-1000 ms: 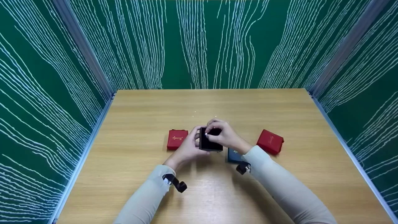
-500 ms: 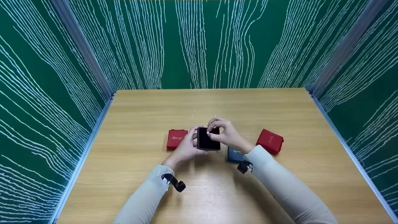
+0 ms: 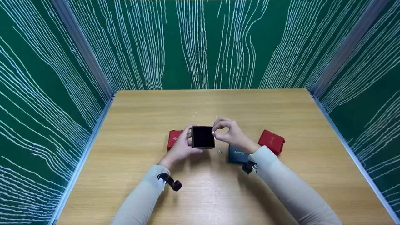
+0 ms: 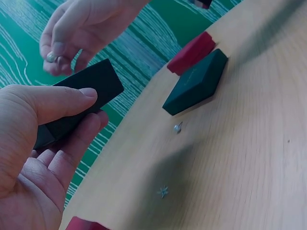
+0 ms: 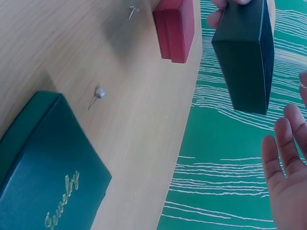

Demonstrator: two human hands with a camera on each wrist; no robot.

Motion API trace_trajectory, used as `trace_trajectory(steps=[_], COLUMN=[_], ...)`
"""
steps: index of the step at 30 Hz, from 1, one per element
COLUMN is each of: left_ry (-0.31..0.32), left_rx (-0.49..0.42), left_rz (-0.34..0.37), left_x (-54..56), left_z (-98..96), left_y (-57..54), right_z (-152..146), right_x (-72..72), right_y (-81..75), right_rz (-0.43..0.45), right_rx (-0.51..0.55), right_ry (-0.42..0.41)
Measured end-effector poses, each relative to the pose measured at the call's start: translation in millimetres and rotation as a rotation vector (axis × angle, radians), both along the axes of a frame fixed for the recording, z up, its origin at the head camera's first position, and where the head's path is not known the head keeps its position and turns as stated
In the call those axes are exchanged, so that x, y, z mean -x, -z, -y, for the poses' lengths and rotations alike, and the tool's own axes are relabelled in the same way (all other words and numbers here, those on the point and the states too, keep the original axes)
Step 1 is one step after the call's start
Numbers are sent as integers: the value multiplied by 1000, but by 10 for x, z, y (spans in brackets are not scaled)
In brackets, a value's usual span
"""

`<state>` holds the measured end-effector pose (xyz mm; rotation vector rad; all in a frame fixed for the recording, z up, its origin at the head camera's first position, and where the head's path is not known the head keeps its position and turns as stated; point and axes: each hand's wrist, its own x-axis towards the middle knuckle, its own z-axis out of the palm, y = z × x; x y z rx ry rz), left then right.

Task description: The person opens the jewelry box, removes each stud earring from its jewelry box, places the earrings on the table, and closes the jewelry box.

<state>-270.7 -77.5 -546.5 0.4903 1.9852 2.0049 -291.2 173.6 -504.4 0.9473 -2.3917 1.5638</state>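
My left hand (image 3: 181,147) grips a small dark green box piece (image 4: 108,81) by its sides, off the table. Its black inside (image 3: 203,137) faces up in the head view and nothing shows in it. At that piece's right edge, my right hand (image 3: 232,133) pinches a small pearl-like bead (image 4: 51,57) between thumb and forefinger. The bead's fitting is mostly hidden by the fingers. Below the hands, a pearl stud earring (image 5: 99,92) lies on the table. A star-shaped stud (image 4: 163,191) lies farther left.
A green box lettered "Jewelry" (image 3: 237,155) sits below my right wrist. One red box (image 3: 272,142) stands to its right, and another red box (image 3: 173,137) is partly covered by my left hand. Tiny bright bits (image 3: 216,117) dot the table (image 3: 150,109) farther back.
My left hand has carried the dark box piece a little to the left. The right hand has shifted right, from over the box to its edge, still pinching the bead. The pearl stud below has been uncovered.
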Motion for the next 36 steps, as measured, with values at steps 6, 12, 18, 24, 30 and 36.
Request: trace_trajectory(steps=[6, 12, 18, 24, 30, 36], left_ry=[-71, -115, -130, -154, -162, -167], left_rx=[55, 41, 13, 28, 27, 36], left_rz=[-30, -48, -49, -46, -47, -60], left_x=[33, 51, 52, 43, 36, 41], left_z=[103, 201, 260, 284, 297, 305], left_y=[24, -1, -8, -46, -41, -24], right_z=[-55, -67, -65, -41, -13, 20], right_x=[12, -4, -14, -15, -21, -15], right_y=[73, 186, 299, 420, 509, 563], right_rz=[17, 2, 26, 20, 10, -2], right_rx=[-22, -40, -115, -248, -404, -539], right_ry=[-8, -33, -78, -88, -77, -79])
